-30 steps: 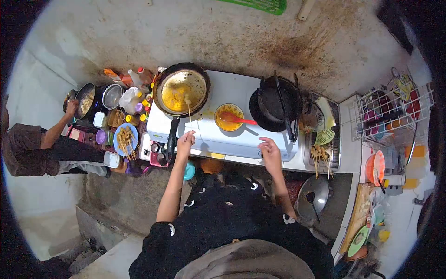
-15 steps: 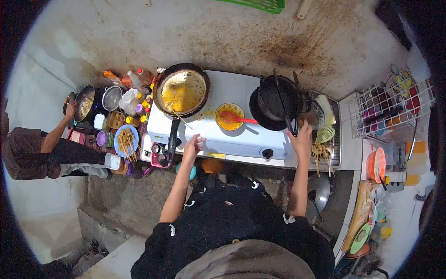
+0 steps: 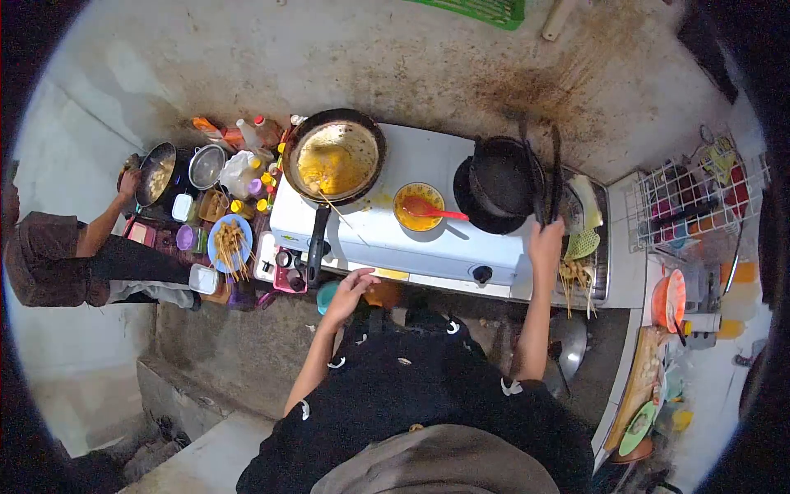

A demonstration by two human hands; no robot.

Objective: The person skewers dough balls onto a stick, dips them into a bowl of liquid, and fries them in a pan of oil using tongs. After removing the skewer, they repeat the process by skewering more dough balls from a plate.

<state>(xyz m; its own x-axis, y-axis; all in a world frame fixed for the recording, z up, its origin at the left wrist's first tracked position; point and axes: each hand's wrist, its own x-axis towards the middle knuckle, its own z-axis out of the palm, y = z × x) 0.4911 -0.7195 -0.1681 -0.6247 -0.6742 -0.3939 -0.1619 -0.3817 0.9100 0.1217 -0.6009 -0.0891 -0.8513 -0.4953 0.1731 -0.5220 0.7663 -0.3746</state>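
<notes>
My right hand (image 3: 546,239) grips black tongs (image 3: 541,185), which point away from me beside the dark pot (image 3: 504,177) on the right side of the stove (image 3: 395,255). In front of the stove edge my left hand (image 3: 352,296) hangs in the air, fingers apart and holding nothing. On the left burner sits a large pan (image 3: 341,160) with yellow food in it and a skewer over its rim. Between pan and pot stands a patterned bowl (image 3: 409,216) of yellow-orange liquid with a red spoon (image 3: 440,214) resting in it.
At the left a co-worker (image 3: 58,255) reaches to a wok (image 3: 155,177). Near them are jars and a blue plate (image 3: 220,235) of skewers. More skewers (image 3: 574,276) lie right of the stove, by a wire rack (image 3: 691,198) and an orange colander (image 3: 671,300).
The tongs have swung away from over the pot to its right, their arms now apart. My left hand has moved lower, away from the stove and toward my body.
</notes>
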